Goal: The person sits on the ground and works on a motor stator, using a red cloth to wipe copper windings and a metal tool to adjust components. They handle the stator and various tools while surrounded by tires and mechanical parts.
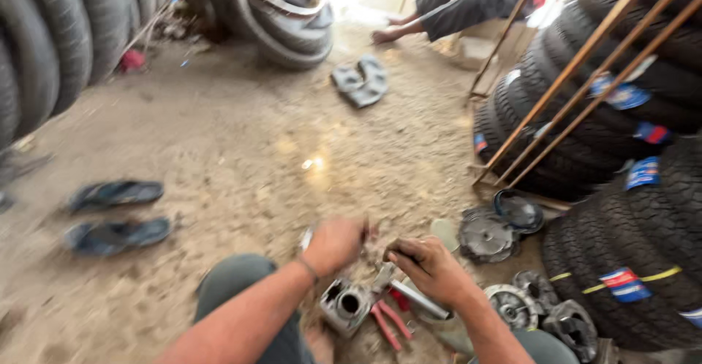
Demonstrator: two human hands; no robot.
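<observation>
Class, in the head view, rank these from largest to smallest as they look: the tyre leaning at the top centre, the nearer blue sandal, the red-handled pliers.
1. Leaning tyre, though it lies farthest away.
2. Nearer blue sandal.
3. Red-handled pliers, partly hidden near the hands, so their full size is unsure.

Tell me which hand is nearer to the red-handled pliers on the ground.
Right. The right hand hovers just above and right of the red-handled pliers; the left hand is farther, up and to their left.

Open dirt floor [241, 137] ahead; tyres [629, 254] and metal discs [488, 237] crowd the right.
</observation>
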